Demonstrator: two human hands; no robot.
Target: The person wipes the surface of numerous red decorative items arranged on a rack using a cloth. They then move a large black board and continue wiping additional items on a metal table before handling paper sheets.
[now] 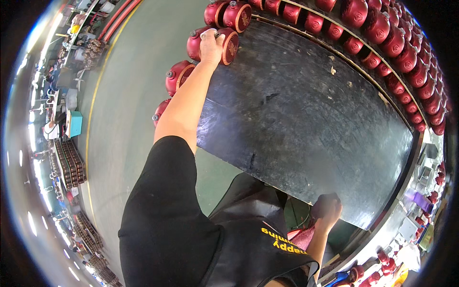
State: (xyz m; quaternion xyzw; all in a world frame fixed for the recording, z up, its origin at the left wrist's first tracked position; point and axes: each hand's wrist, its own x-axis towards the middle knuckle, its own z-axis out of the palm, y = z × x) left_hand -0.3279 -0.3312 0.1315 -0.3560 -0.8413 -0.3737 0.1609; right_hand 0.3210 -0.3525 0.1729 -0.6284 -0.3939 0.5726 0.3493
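Note:
My left arm stretches to the far left corner of the black tabletop [296,100]. My left hand [211,47] is closed over a dark red, drum-shaped jar [230,46] with a tan rim and a raised emblem. A bit of white shows under its fingers, too small to name. Another red jar [193,45] is right beside that hand. Low at the table's near edge, my right hand [331,213] is closed around a blurred dark thing [325,203] whose kind I cannot make out. A pinkish-red cloth [302,237] hangs by my right forearm.
More red jars [179,76] line the table's left edge. Shelves along the far side carry several rows of similar jars [377,28]. A yellow floor line [95,100] runs on the left, beyond which stand racks of small goods [68,162] and a teal box [74,123].

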